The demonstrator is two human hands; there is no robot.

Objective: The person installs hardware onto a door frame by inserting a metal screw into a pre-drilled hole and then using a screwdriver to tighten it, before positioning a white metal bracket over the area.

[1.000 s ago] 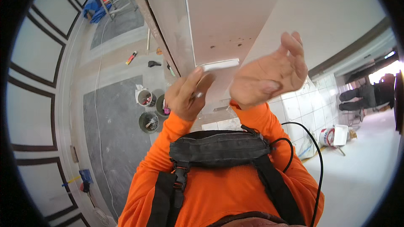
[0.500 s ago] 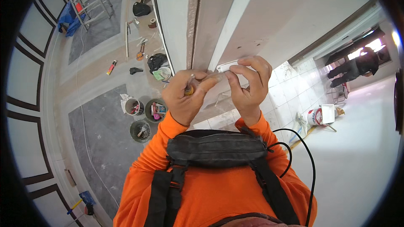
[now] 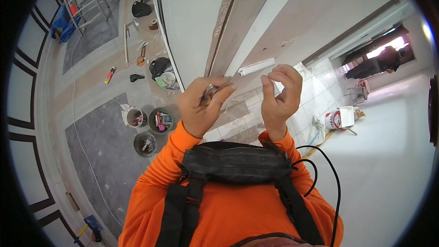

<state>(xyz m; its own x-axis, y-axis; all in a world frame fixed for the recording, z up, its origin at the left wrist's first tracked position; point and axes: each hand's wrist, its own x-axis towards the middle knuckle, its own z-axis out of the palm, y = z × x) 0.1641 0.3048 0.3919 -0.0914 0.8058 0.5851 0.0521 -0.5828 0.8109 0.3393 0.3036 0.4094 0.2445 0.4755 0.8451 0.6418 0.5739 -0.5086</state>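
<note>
My left hand (image 3: 204, 105) is closed around a small tool (image 3: 208, 95) with a metal part and a yellowish end; most of it hides in the fist, so its kind is unclear. Its thumb and forefinger point to the right, blurred at the tips, near the wall edge. My right hand (image 3: 282, 98) is raised beside it, fingers curled and thumb a little apart from them; I see nothing held in it. Between and beyond both hands a long white narrow piece (image 3: 257, 67) lies along the bottom of the wall panel (image 3: 292, 23), apart from my fingers.
Left, buckets (image 3: 145, 144) with tools stand on the floor near a black bag (image 3: 159, 67) and a red-yellow tube (image 3: 109, 75). A stepladder (image 3: 84, 0) stands far left. Right are a white bucket (image 3: 334, 120) and, farther off, another person (image 3: 382, 61). A black cable (image 3: 337, 174) loops beside me.
My right hand has come away from the white piece, moving right and slightly down, leaving more of that piece visible. The left hand keeps its tool. The whole view has shifted slightly.
</note>
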